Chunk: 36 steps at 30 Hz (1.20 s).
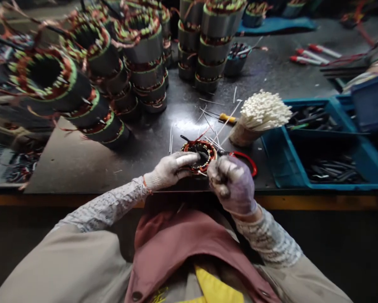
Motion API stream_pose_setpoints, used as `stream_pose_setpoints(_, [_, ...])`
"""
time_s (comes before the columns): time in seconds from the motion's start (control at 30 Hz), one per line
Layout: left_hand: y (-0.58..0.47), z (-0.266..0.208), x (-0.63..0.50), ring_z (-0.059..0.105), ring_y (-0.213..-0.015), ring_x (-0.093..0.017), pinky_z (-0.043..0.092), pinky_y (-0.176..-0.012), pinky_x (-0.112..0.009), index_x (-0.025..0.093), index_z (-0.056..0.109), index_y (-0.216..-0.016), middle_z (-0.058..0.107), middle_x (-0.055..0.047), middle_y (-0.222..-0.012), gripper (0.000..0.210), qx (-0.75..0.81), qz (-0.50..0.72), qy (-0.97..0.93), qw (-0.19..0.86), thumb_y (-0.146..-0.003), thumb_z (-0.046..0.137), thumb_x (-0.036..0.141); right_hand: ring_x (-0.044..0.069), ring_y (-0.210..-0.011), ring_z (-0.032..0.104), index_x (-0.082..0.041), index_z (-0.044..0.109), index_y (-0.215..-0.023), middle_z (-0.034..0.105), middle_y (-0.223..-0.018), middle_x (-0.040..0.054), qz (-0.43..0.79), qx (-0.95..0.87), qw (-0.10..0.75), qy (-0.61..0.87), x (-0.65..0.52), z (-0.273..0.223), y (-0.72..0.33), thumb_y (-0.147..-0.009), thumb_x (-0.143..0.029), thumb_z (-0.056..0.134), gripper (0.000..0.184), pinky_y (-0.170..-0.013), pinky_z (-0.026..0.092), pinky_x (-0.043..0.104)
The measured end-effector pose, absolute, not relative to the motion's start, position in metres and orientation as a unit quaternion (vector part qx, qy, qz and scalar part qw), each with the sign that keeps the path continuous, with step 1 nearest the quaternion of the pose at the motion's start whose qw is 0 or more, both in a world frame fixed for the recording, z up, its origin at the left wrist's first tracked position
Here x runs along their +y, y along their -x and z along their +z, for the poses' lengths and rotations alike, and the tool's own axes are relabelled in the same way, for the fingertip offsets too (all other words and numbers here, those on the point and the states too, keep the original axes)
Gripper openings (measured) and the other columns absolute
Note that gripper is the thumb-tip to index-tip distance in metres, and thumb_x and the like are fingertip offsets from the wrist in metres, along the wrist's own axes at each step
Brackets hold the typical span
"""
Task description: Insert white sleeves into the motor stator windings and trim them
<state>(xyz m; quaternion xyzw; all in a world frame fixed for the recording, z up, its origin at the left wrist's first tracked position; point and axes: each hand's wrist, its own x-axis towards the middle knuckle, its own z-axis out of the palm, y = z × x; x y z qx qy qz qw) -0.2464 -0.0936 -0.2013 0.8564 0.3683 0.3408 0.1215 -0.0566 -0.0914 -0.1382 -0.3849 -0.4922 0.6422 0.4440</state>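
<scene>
A wound motor stator, a ring with copper windings and pale slot tips, stands on the dark table near the front edge. My left hand, in a stained white glove, grips its left side, fingers over the rim and partly into the bore. Beside its right edge my right hand, also gloved, is closed in a fist. Whatever its fingers hold is hidden. Behind that hand lies a tool with a red handle. Thin white sticks and a yellow-handled screwdriver lie just beyond the stator.
Stacked stators rise at the back and left, one stack leaning. Right of centre stands a cup of white sticks. Blue bins with black pieces sit at right. Red-capped markers and another person's arm are farther back.
</scene>
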Motion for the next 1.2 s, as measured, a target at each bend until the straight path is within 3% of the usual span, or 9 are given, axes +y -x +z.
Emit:
stream_pose_setpoints(0.13, [0.240,-0.201,-0.094,0.065,-0.106,-0.015,0.045,-0.100,-0.035,0.028,0.068,-0.103,0.069,-0.002,-0.116,0.019,0.303,0.308,-0.898,0.086,-0.093,0.053,0.026,0.003,-0.029,0.027,-0.017,0.046,-0.055,0.039,-0.042,-0.0057,0.720,-0.389,0.436,0.375,-0.112,-0.140,0.046,-0.083,-0.032,0.053,0.032,-0.030,0.017,0.017])
stream_pose_setpoints(0.3, [0.230,-0.195,-0.098,0.061,-0.115,-0.017,0.044,-0.101,-0.036,0.022,0.062,-0.117,0.065,-0.009,-0.124,0.027,0.326,0.307,-0.888,0.101,-0.094,0.049,0.029,0.002,-0.030,0.029,-0.017,0.046,-0.056,0.044,-0.047,-0.0055,0.716,-0.369,0.458,0.376,-0.106,-0.142,0.050,-0.080,-0.030,0.056,0.030,-0.029,0.017,0.016])
stream_pose_setpoints(0.4, [0.231,-0.196,-0.100,0.062,-0.111,-0.017,0.038,-0.106,-0.042,0.027,0.065,-0.111,0.067,-0.005,-0.120,0.024,0.296,0.284,-0.909,0.076,-0.094,0.049,0.029,0.002,-0.030,0.030,-0.016,0.049,-0.056,0.042,-0.044,-0.0060,0.711,-0.376,0.448,0.391,-0.120,-0.147,0.043,-0.082,-0.031,0.056,0.030,-0.030,0.018,0.016])
stream_pose_setpoints(0.73, [0.227,-0.188,-0.105,0.063,-0.111,-0.017,0.042,-0.106,-0.044,0.025,0.065,-0.110,0.069,-0.003,-0.117,0.025,0.338,0.205,-0.918,0.038,-0.094,0.046,0.023,0.001,-0.031,0.017,-0.023,0.029,-0.058,0.032,-0.045,-0.0103,0.726,-0.338,0.435,0.411,-0.070,-0.122,0.081,-0.081,-0.040,0.051,0.036,-0.029,0.016,0.016])
stream_pose_setpoints(0.87, [0.228,-0.172,-0.114,0.059,-0.116,-0.021,0.043,-0.107,-0.045,0.022,0.059,-0.122,0.063,-0.006,-0.127,0.035,0.435,0.159,-0.885,0.051,-0.088,0.056,0.029,0.004,-0.036,0.034,-0.021,0.041,-0.061,0.046,-0.049,-0.0067,0.643,-0.423,0.486,0.414,-0.038,-0.113,0.092,-0.076,-0.040,0.058,0.029,-0.033,0.029,0.017])
stream_pose_setpoints(0.97, [0.242,-0.154,-0.137,0.052,-0.124,-0.026,0.043,-0.108,-0.045,0.020,0.046,-0.136,0.053,-0.010,-0.138,0.060,0.517,0.202,-0.829,0.068,-0.082,0.064,0.036,0.010,-0.059,0.057,-0.019,0.057,-0.083,0.063,-0.075,-0.0006,0.539,-0.458,0.552,0.442,-0.045,-0.132,0.038,-0.077,-0.038,0.060,0.021,-0.053,0.048,0.021])
stream_pose_setpoints(1.03, [0.251,-0.144,-0.150,0.052,-0.124,-0.025,0.046,-0.104,-0.043,0.020,0.046,-0.136,0.053,-0.011,-0.136,0.058,0.573,0.276,-0.768,0.075,-0.084,0.061,0.039,0.014,-0.076,0.063,-0.020,0.059,-0.099,0.067,-0.092,0.0030,0.371,-0.521,0.567,0.519,-0.054,-0.152,-0.008,-0.085,-0.041,0.051,0.026,-0.070,0.053,0.028])
stream_pose_setpoints(1.1, [0.253,-0.137,-0.153,0.052,-0.123,-0.024,0.045,-0.104,-0.041,0.021,0.049,-0.133,0.055,-0.010,-0.134,0.052,0.589,0.301,-0.746,0.083,-0.086,0.058,0.042,0.021,-0.091,0.065,-0.018,0.062,-0.103,0.068,-0.103,0.0090,0.218,-0.663,0.400,0.595,-0.059,-0.171,-0.038,-0.086,-0.037,0.052,0.027,-0.083,0.052,0.036])
stream_pose_setpoints(1.2, [0.239,-0.138,-0.138,0.047,-0.127,-0.027,0.040,-0.108,-0.045,0.022,0.053,-0.130,0.052,-0.009,-0.138,0.056,0.574,0.198,-0.789,0.092,-0.081,0.063,0.048,0.029,-0.105,0.062,-0.016,0.059,-0.121,0.064,-0.118,0.0162,0.086,-0.800,0.036,0.592,-0.055,-0.185,-0.040,-0.084,-0.028,0.056,0.039,-0.088,0.050,0.041])
